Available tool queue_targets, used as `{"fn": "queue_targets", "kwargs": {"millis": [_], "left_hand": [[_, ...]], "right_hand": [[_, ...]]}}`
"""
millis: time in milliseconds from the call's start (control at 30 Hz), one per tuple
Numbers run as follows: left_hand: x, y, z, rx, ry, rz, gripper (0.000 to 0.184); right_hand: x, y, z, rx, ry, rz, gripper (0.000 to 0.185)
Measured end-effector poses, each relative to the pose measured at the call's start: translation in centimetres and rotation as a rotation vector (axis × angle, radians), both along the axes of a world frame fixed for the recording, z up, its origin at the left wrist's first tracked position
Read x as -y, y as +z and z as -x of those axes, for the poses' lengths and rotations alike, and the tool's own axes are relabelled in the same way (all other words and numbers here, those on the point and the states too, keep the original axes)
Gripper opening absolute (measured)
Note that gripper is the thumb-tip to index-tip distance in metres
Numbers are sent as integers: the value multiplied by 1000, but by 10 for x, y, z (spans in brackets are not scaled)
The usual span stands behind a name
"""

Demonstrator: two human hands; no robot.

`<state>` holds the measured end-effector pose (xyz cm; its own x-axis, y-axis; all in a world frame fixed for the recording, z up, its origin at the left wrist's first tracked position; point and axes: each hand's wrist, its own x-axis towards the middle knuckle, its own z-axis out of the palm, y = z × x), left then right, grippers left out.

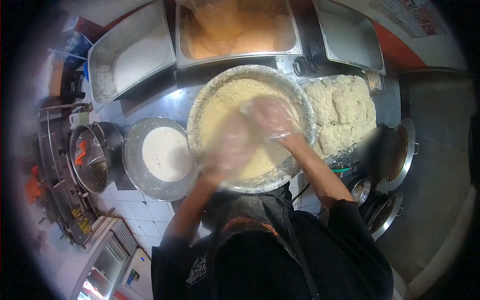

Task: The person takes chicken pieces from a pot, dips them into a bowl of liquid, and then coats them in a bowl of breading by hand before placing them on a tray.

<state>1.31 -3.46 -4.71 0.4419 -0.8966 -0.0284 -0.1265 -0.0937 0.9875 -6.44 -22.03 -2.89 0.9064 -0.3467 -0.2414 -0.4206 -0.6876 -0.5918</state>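
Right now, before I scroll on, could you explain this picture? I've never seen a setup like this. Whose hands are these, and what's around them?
There's no robot here: a person in black wears a camera on the head, and this one picture looks down past their own arms. The left hand and right hand are inside a large round basin, over pale yellow crumbs. The right wears a thin clear plastic glove; the left is too blurred to be sure. I can't tell whether either grips anything.

Left of the basin is a metal bowl of white liquid. To its right lie crumb-coated pieces, packed closely together. Beyond it stand three rectangular metal pans; the middle one holds something orange.
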Motion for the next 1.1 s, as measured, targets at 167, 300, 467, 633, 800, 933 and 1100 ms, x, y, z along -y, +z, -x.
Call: {"fn": "queue_targets", "kwargs": {"millis": [167,300,467,633,800,933,1100], "left_hand": [[-5,-63,35,-2,-179,-276,46],[11,-55,21,-572,-86,-226,45],[6,-25,30,-1225,221,-177,46],[-22,-56,35,136,-150,-207,48],[-25,-55,33,-906,143,-166,49],[-28,-48,30,-49,-72,-243,48],[-39,-53,26,102,-111,-243,40]], "right_hand": [[-26,3,-46,-113,267,-2,46],[-19,-49,-37,407,316,206,41],[-30,-42,-33,477,365,267,47],[-44,-42,-31,180,341,182,46],[-52,-19,-53,170,305,97,41],[-60,-51,-45,86,447,104,42],[-63,-30,-45,187,353,79,44]]}}
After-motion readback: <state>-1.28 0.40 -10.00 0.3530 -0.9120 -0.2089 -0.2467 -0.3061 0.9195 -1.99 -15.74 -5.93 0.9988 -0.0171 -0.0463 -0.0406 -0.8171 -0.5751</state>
